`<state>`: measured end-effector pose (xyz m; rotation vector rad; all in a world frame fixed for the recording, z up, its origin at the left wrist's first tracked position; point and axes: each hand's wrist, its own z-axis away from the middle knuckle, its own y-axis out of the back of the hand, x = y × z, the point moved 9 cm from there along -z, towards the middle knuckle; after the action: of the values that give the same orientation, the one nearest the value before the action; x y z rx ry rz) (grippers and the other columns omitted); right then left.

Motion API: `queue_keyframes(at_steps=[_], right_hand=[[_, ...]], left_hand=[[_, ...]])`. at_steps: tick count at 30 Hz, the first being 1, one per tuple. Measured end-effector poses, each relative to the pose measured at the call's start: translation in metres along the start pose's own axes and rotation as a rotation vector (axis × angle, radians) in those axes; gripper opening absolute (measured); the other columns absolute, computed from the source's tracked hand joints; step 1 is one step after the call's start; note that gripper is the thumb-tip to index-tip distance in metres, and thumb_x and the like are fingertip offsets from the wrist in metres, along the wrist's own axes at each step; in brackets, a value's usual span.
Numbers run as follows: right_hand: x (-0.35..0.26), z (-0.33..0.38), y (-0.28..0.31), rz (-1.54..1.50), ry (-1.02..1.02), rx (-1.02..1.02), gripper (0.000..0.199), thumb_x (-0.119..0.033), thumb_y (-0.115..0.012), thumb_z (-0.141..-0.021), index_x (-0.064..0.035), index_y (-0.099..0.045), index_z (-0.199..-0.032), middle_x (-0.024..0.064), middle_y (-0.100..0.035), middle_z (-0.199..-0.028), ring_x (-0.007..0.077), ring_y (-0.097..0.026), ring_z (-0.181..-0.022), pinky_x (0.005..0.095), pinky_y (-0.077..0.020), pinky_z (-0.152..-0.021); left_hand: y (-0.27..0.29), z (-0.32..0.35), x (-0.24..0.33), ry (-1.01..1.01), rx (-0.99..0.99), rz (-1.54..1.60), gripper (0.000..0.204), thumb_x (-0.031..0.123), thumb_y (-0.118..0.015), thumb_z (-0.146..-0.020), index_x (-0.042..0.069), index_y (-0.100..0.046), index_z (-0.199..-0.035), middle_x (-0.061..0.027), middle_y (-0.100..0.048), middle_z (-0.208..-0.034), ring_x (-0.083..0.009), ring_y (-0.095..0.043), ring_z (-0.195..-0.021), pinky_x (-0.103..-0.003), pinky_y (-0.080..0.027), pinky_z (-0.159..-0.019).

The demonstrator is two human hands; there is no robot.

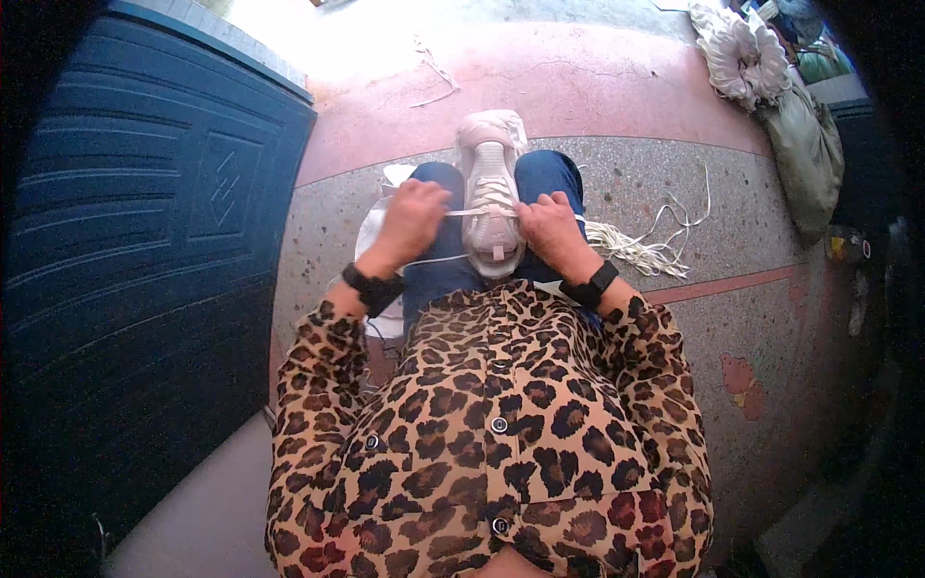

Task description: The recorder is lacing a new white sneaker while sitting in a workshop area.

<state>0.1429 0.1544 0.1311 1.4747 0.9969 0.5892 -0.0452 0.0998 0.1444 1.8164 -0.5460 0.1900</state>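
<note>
I've got a pale pink sneaker (491,197) dead centre, resting between the knees on blue jeans (549,178), toe pointing far, heel tab toward me; a white shoelace (472,211) runs straight across its eyelets, pulled taut; my left hand (412,220) sits just left of the shoe, fingers pinched on the left end of that lace; my right hand (549,223) presses against the shoe's right side, fingers curled on the other end; both wrists carry black bands; near me, the leopard-print shirt (491,433) fills the lower view; a white cloth (374,226) peeks out under the left thigh; to the right on the speckled floor (752,241) lies a bundle of loose white laces (646,249); far right, crumpled white fabric (740,53) and an olive bag (805,154); on the left, a dark blue ribbed panel (135,241).
</note>
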Motion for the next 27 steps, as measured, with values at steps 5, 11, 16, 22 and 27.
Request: queue_keyframes(at_steps=[5, 11, 16, 22, 27], right_hand=[[0.012, 0.017, -0.001, 0.086, 0.0, -0.044, 0.003, -0.01, -0.058, -0.081, -0.0099, -0.058, -0.078, 0.0069, -0.062, -0.061, 0.0251, -0.064, -0.065, 0.0396, -0.0452, -0.073], [0.023, 0.021, 0.006, -0.002, -0.135, -0.059, 0.004, -0.007, -0.056, -0.084, -0.0082, -0.058, -0.087, 0.01, -0.062, -0.066, 0.0292, -0.066, -0.065, 0.0416, -0.0485, -0.065], [0.051, 0.007, 0.096, -0.23, -0.328, 0.455, 0.02, -0.005, -0.051, -0.092, -0.0017, -0.06, -0.111, 0.0161, -0.061, -0.074, 0.0292, -0.066, -0.066, 0.0384, -0.0532, -0.06], [0.066, 0.001, 0.132, -1.5, -0.645, 0.583, 0.025, -0.011, -0.041, -0.102, 0.002, -0.05, -0.121, 0.004, -0.055, -0.076, 0.0126, -0.059, -0.063, 0.0287, -0.056, -0.059], [0.103, 0.038, 0.055, -1.636, -0.988, 0.543, 0.029, -0.012, -0.046, -0.1, 0.0039, -0.048, -0.124, 0.0092, -0.058, -0.09, 0.0171, -0.063, -0.07, 0.0338, -0.0575, -0.068]], left_hand=[[-0.034, -0.014, 0.034, -0.061, -0.275, -0.146, 0.013, 0.015, -0.065, -0.083, 0.01, -0.071, -0.093, -0.006, -0.066, -0.087, -0.0298, -0.056, -0.094, -0.043, -0.046, -0.081], [-0.027, -0.001, 0.011, 0.077, -0.394, -0.009, 0.013, 0.02, -0.067, -0.085, 0.009, -0.073, -0.081, -0.0126, -0.067, -0.076, -0.0331, -0.062, -0.082, -0.045, -0.051, -0.075], [0.029, -0.013, -0.005, 0.287, -0.281, -0.184, 0.014, 0.016, -0.06, -0.088, 0.007, -0.07, -0.09, -0.0212, -0.065, -0.07, -0.0404, -0.067, -0.07, -0.047, -0.055, -0.065], [0.08, -0.036, 0.005, 0.805, 0.023, 0.773, 0.021, 0.017, -0.049, -0.1, -0.001, -0.057, -0.107, -0.0133, -0.068, -0.078, -0.0258, -0.071, -0.073, -0.038, -0.058, -0.068], [0.074, -0.029, -0.004, 0.889, 0.144, 1.41, 0.02, 0.019, -0.046, -0.104, 0.001, -0.05, -0.113, -0.0171, -0.066, -0.104, -0.0257, -0.07, -0.085, -0.04, -0.058, -0.076]])
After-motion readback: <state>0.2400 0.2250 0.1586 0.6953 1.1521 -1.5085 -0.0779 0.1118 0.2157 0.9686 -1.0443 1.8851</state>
